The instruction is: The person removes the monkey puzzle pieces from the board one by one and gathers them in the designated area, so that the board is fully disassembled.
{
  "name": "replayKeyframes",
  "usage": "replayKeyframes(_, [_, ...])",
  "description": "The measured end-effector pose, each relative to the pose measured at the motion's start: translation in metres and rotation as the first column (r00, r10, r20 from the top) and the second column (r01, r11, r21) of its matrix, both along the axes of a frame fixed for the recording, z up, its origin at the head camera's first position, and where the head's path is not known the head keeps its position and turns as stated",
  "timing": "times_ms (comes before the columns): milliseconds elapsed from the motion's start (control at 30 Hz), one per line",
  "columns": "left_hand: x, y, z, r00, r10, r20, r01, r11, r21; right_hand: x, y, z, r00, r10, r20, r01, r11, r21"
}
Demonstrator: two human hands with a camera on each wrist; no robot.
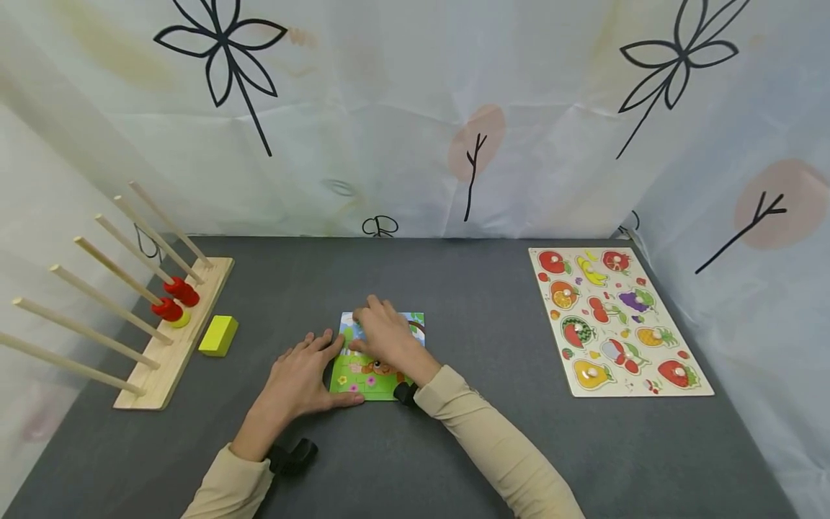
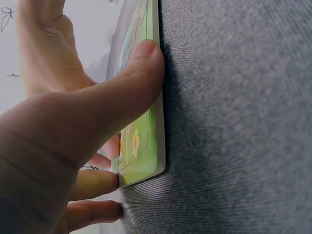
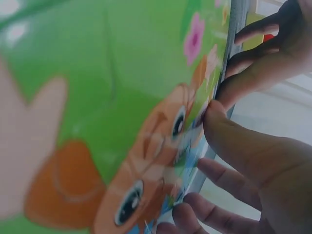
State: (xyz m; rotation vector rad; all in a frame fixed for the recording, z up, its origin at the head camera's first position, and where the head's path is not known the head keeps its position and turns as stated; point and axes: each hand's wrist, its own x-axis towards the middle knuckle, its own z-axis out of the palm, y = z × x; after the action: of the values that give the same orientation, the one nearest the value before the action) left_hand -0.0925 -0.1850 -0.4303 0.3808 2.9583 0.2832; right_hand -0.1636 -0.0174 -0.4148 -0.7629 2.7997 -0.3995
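Nearest you on the worktop (image 1: 473,461) is the black strap (image 1: 295,458) at your left wrist, with your left hand (image 1: 295,382) just beyond it, fingers spread, thumb laid over the near edge of the picture puzzle (image 1: 382,393) and fingertips beside its left edge. The puzzle lies flat in front of you. Your right hand (image 1: 389,339) reaches over its upper part, fingers bent downward and set apart, tips on the surface, with no loose piece visible between them. Judging by what shows, the puzzle is nearly or wholly put together: the uncovered picture runs on without a gap and no spare pieces lie about. Whether the spot under your right hand is filled, you cannot tell, so perhaps only pressing flat or a last fit is left. The left wrist view shows the board's pale edge and your thumb across it, which the head view barely gives; the right wrist view shows a printed face with large eyes and a faint seam in the green. Only the head view takes in the whole layout: a yellow block (image 1: 219,336) and the peg rack (image 1: 158,382) to the left, the fruit board (image 1: 629,387) well to the right, and the patterned cloth (image 1: 389,166) behind.
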Motion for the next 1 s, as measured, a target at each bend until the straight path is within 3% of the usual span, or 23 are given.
replayKeyframes(267, [-0.001,0.000,0.001,1.000,0.002,0.003,-0.002,1.000,-0.004,-0.007,0.000,0.004,0.998,0.022,0.053,-0.022,1.000,0.004])
replayKeyframes(567, [0.001,0.001,0.001,1.000,-0.002,0.010,0.002,1.000,-0.003,-0.011,-0.002,0.003,0.985,-0.036,0.171,0.045,0.998,-0.054])
replayKeyframes(1000, [0.002,0.001,0.003,1.000,0.008,0.009,-0.008,1.000,0.013,-0.012,-0.004,0.000,0.983,-0.041,0.179,0.050,0.998,-0.047])
